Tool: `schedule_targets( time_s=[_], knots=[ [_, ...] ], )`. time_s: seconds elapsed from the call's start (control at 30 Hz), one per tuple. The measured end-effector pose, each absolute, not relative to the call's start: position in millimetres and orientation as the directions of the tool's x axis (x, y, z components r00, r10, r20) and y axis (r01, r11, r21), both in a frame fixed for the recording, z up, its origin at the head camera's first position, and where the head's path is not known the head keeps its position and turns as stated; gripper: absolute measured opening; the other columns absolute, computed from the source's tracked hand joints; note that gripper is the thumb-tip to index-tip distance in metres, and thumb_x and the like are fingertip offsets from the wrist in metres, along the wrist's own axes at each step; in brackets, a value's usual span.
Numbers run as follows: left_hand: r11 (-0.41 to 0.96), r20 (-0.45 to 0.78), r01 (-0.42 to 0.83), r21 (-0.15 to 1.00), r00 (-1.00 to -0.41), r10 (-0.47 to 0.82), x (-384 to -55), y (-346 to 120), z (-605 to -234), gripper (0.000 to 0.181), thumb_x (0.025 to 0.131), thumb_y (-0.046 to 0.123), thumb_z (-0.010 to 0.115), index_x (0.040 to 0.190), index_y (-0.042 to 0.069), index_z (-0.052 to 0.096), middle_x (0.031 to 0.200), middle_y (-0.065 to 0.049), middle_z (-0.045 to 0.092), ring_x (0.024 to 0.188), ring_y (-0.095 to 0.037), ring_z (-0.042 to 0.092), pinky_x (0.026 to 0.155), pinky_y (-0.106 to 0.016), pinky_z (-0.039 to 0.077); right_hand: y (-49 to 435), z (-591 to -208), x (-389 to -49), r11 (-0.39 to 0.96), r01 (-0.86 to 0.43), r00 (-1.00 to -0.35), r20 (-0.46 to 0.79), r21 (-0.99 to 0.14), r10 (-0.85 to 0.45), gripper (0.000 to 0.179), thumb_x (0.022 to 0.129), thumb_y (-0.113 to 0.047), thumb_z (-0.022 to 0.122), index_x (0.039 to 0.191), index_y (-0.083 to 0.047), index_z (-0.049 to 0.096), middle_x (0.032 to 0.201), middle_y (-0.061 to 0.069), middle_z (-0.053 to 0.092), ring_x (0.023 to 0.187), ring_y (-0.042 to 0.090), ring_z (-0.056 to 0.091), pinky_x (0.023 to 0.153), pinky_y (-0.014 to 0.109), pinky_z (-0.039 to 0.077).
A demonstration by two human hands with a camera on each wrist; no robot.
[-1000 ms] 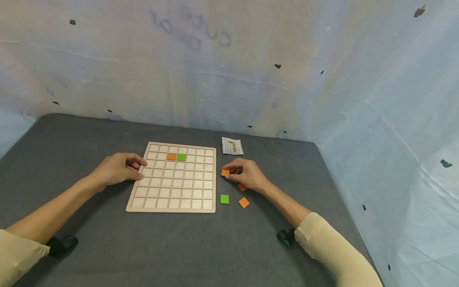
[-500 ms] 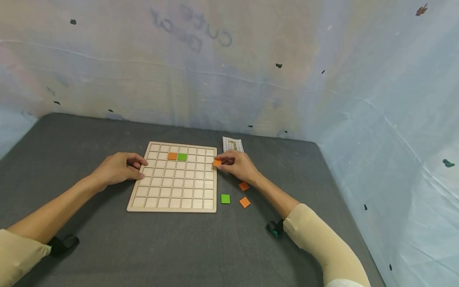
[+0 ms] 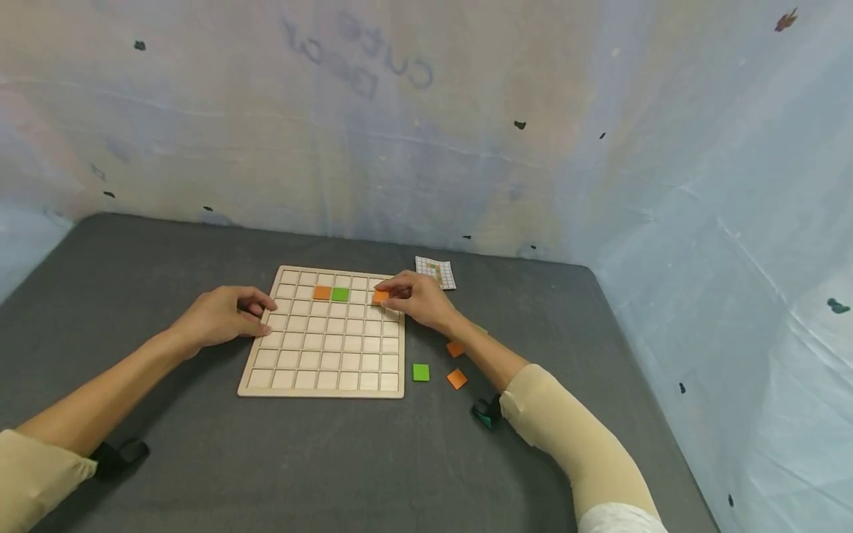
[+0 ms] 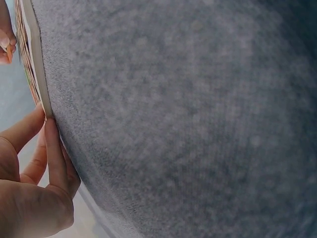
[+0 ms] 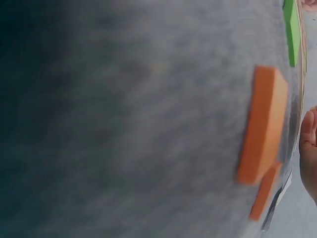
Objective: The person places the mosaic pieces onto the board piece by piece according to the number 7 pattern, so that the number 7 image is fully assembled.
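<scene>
A pale wooden grid board [image 3: 316, 360] lies on the dark table. An orange tile [image 3: 322, 293] and a green tile [image 3: 340, 295] sit side by side in its second row from the far edge. Over the board's far right part, my right hand [image 3: 423, 300] pinches another orange tile [image 3: 380, 297] between thumb and fingers. Whether that tile touches the board, I cannot tell. My left hand [image 3: 229, 316] rests at the board's left edge, thumb and forefinger touching it a little apart. The left wrist view shows those fingertips against the board's rim [image 4: 42, 84].
Right of the board lie a loose green tile [image 3: 421, 372], an orange tile [image 3: 456, 379] and another orange tile [image 3: 455, 349]. A further green piece [image 3: 482, 330] is mostly hidden by the right forearm. A printed grid card [image 3: 436, 272] lies beyond the right hand, before the cloth wall [image 3: 320, 148].
My right hand has carried the orange tile leftward from the table beside the board to above its far right squares. The left hand stays in place at the board's edge.
</scene>
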State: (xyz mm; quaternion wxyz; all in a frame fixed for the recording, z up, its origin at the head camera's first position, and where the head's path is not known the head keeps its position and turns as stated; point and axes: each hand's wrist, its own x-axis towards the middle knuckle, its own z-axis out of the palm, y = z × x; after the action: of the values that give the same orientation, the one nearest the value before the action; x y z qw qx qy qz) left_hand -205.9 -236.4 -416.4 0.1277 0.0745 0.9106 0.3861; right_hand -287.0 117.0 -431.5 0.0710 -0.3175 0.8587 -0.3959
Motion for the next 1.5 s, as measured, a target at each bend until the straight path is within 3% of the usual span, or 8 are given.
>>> schedule_targets(
  time_s=[0.27,0.6,1.13,1.5],
  knots=[
    [0.698,-0.186,0.025,0.716,-0.956,0.226,-206,-239,-419,0.04,0.086,0.023,0.079,0.121,0.008,0.065,0.105,-0.009,0.058,0.087,-0.021,0.059,0.071,-0.035,0.045,95,-427,-295,0.525,-0.495,-0.787,0.103,-0.692,-0.608,0.031,0.092,-0.017,0.074,0.122,-0.012,0.071,0.11,0.001,0.062,0.093,0.011,0.062,0.079,0.023,0.05],
    [0.696,-0.181,0.03,0.717,-0.957,0.228,-206,-239,-421,0.04,0.086,0.025,0.079,0.122,0.011,0.066,0.107,-0.009,0.058,0.089,-0.023,0.055,0.073,-0.036,0.045,85,-431,-302,0.542,-0.544,-0.757,0.096,-0.64,-0.646,0.03,0.093,-0.019,0.072,0.122,-0.013,0.071,0.111,0.0,0.062,0.09,0.011,0.058,0.077,0.022,0.047],
    [0.69,-0.181,0.032,0.723,-0.955,0.235,-205,-241,-424,0.041,0.087,0.026,0.078,0.122,0.01,0.066,0.105,-0.008,0.057,0.088,-0.022,0.055,0.071,-0.035,0.044,77,-440,-300,0.533,-0.489,-0.762,0.041,-0.691,-0.646,0.028,0.094,-0.018,0.072,0.122,-0.015,0.073,0.109,-0.002,0.059,0.086,0.011,0.057,0.071,0.025,0.045],
    [0.695,-0.188,0.03,0.719,-0.953,0.236,-207,-240,-424,0.04,0.087,0.026,0.078,0.122,0.011,0.066,0.106,-0.008,0.058,0.089,-0.023,0.053,0.073,-0.035,0.044,83,-433,-302,0.514,-0.463,-0.76,0.026,-0.722,-0.65,0.032,0.091,-0.019,0.074,0.123,-0.012,0.071,0.113,0.002,0.064,0.094,0.013,0.059,0.079,0.025,0.048]
  ],
)
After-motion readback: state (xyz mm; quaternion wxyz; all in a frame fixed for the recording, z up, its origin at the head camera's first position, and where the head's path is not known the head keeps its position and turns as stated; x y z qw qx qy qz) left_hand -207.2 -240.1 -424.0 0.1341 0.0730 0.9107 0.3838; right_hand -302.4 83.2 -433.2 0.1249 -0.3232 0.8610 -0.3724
